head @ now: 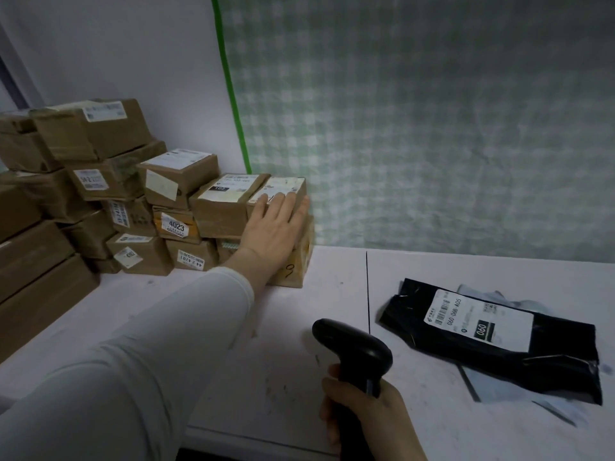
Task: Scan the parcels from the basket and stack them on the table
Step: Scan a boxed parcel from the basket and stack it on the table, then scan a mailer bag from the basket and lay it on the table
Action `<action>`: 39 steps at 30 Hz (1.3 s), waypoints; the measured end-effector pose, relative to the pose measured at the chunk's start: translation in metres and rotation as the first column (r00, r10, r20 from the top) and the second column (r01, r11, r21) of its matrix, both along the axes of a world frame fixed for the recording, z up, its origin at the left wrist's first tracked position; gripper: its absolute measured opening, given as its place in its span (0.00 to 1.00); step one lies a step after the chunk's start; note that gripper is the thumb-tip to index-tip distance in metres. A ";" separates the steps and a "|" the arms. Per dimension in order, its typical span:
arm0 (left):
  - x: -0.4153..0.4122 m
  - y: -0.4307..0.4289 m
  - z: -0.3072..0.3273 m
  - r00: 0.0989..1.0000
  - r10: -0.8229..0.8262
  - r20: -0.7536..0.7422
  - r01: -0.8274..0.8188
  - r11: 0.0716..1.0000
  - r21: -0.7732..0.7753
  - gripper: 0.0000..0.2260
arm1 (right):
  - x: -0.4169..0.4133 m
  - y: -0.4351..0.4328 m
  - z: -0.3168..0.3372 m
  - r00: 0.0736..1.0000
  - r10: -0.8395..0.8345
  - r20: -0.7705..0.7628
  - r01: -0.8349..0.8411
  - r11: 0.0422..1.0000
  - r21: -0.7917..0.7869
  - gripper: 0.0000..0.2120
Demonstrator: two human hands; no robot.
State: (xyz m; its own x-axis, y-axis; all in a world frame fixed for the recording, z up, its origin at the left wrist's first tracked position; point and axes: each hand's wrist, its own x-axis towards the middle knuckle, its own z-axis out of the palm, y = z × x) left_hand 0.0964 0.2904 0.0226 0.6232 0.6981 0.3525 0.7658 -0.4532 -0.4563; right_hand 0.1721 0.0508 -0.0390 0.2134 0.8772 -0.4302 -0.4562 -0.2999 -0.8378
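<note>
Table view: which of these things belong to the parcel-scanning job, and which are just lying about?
Part of the job:
- scanner, gripped by the right hand
- top box, pressed by the left hand
- stacked cardboard parcels
- black labelled mailer bag
- table

Just there:
- green-checked cloth on the wall
- green tape strip
- grey flat bags under the mailer, possibly parcels too

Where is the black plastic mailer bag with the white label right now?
Head view, right side: the black plastic mailer bag lies flat on the white table, atop a grey mailer, right of the black handheld scanner in the right hand.
</note>
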 end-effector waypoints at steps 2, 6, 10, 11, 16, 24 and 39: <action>0.002 0.002 -0.002 0.999 -0.003 0.039 0.005 0.999 -0.046 0.27 | -0.002 0.001 -0.001 1.000 0.008 -0.010 -0.008 1.000 -0.007 0.10; -0.013 -0.007 -0.006 0.993 -0.001 0.121 0.012 0.996 -0.090 0.31 | -0.009 -0.002 -0.004 1.000 0.028 0.007 -0.028 1.000 -0.003 0.10; -0.050 -0.041 -0.030 0.957 -0.033 0.288 0.053 0.996 -0.064 0.36 | -0.024 -0.015 -0.007 0.996 0.085 0.011 -0.085 0.996 -0.018 0.10; -0.062 -0.054 -0.039 0.937 -0.040 0.348 0.065 0.996 -0.060 0.35 | -0.030 -0.019 -0.010 0.994 0.108 0.010 -0.108 0.994 -0.028 0.10; -0.138 -0.130 -0.096 0.768 -0.069 0.637 0.127 0.991 -0.045 0.21 | -0.062 -0.043 -0.026 0.947 0.300 0.115 -0.292 0.953 -0.077 0.02; -0.228 -0.247 -0.241 0.754 0.201 0.626 0.111 0.899 -0.423 0.13 | -0.100 -0.056 -0.075 0.813 0.443 0.377 -0.417 0.896 -0.153 0.06; -0.191 -0.273 -0.408 -0.211 0.897 -0.389 0.618 -0.187 -0.764 0.40 | -0.105 -0.026 -0.143 0.745 0.579 0.332 -0.470 0.808 -0.354 0.06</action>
